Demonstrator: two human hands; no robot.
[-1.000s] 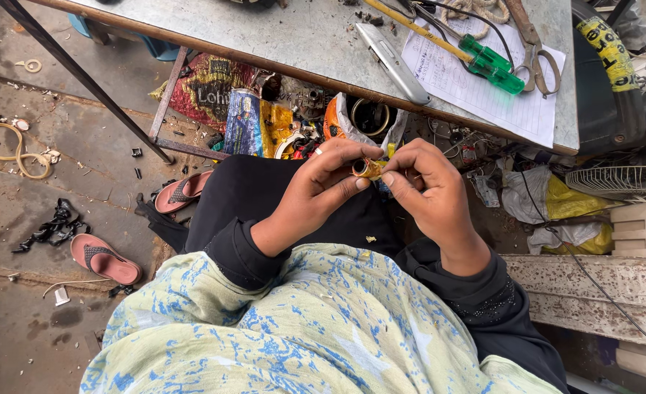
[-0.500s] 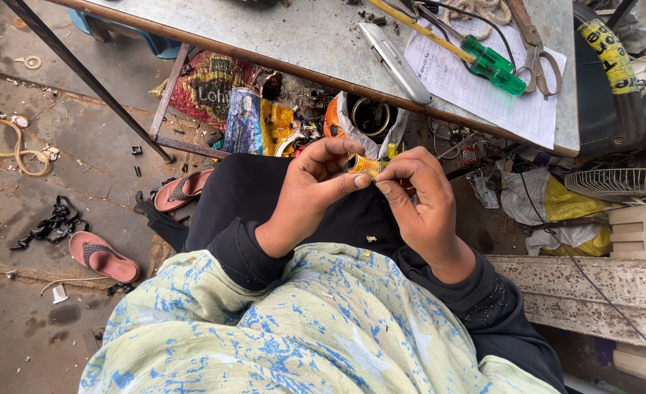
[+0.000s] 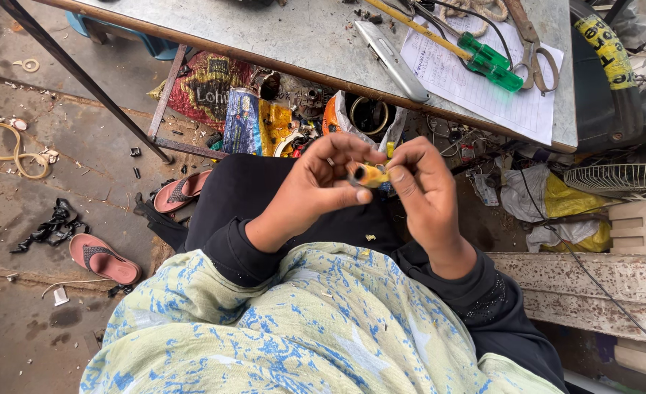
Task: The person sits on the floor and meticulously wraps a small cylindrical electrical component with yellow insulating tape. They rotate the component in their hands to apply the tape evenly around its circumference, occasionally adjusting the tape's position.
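tabletop (image 3: 264,36): lying above, carrying green screwdriver (image 3: 483,55), scissors (image 3: 531,44)
part (image 3: 370,175): small, yellow, partly hidden
grip: left hand (image 3: 323,186), right hand (image 3: 425,190) both pinching part

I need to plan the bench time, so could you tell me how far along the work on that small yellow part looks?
Done: yellow scraps lie on the lap, so some trimming seems finished. In hand: the left hand and right hand pinch the small yellow part between fingertips. Left: unclear; the green screwdriver, scissors and grey utility knife lie unused on the table.
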